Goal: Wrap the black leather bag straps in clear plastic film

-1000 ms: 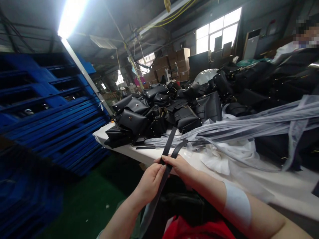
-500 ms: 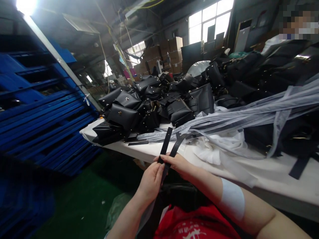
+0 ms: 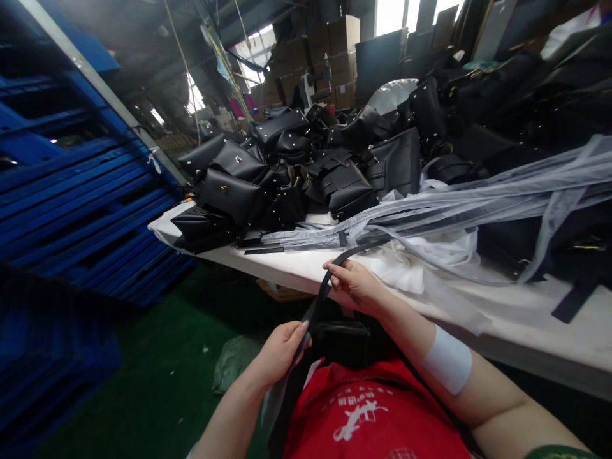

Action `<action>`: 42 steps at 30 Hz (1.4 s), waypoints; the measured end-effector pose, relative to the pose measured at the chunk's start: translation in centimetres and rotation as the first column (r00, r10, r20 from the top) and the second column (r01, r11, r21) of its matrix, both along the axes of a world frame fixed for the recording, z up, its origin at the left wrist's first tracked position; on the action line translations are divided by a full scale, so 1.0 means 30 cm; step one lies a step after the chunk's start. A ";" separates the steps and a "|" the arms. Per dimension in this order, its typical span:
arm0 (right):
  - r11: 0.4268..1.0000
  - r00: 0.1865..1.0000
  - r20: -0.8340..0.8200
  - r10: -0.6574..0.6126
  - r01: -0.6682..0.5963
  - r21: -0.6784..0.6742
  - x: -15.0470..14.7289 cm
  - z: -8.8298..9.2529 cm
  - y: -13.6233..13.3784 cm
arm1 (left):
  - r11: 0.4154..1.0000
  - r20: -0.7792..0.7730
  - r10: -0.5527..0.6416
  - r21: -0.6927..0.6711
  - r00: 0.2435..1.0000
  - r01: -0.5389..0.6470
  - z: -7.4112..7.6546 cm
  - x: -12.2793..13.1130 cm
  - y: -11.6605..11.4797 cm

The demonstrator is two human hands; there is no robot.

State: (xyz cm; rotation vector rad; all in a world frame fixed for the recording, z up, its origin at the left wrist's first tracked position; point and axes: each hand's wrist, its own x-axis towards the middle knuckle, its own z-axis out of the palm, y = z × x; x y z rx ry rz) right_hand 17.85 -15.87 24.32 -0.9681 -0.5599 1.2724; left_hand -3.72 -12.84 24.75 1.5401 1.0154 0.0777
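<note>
Bench observation, from where I stand. The left hand [image 3: 284,347] is low, in front of the worker's body, its fingers curled in and its thumb pressed down on a long, flat, black strap [image 3: 319,299]. The right hand [image 3: 356,284] is higher and farther forward, near the edge of the white-covered surface [image 3: 296,261]; thumb and forefinger pinch the same strap, the remaining fingers loosely bent. Between the two hands the strap slants upward; beyond the right hand it bends over the surface toward a bundle of long strips in translucent white wrapping [image 3: 430,220]. Its far end appears to run in by that bundle, though the overlap makes this hard to confirm. Below the left hand the strap continues down beside a red apron with white print [image 3: 373,414].

On the surface: crumpled white sheeting [image 3: 406,261] just beside the right hand; a heap of black, smooth handbags with small metal fittings [image 3: 229,191] behind; a short, flat, black strip [image 3: 574,299] toward the right. A pale band [image 3: 449,362] lies around the right forearm. Left of the surface, a stack of blue pallets [image 3: 95,242] stands by the green floor [image 3: 167,382].
</note>
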 end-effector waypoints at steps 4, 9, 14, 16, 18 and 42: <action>0.999 0.975 0.221 0.003 0.004 -0.033 -0.019 -0.033 0.030 | 0.998 0.002 -0.063 0.001 0.998 0.063 -0.046 -0.007 -0.041; 0.989 0.973 0.222 0.063 -0.031 -0.146 -0.024 -0.083 0.045 | 0.996 0.022 -0.079 -0.047 0.997 0.080 -0.079 -0.025 -0.082; 0.962 0.967 0.204 0.149 -0.094 -0.258 -0.027 -0.097 0.024 | 0.991 0.017 -0.061 -0.121 0.998 0.063 -0.072 -0.050 -0.117; 0.943 0.958 0.201 0.202 -0.135 -0.306 -0.033 -0.104 0.015 | 0.984 0.014 -0.073 -0.165 0.997 0.075 -0.063 -0.059 -0.132; 0.930 0.958 0.163 0.237 -0.175 -0.324 -0.039 -0.115 0.008 | 0.976 0.012 -0.084 -0.199 0.996 0.085 -0.054 -0.067 -0.145; 0.924 0.964 -0.044 0.263 -0.265 -0.276 -0.081 -0.245 -0.102 | 0.990 -0.240 -0.103 0.074 0.965 0.124 -0.118 -0.146 -0.168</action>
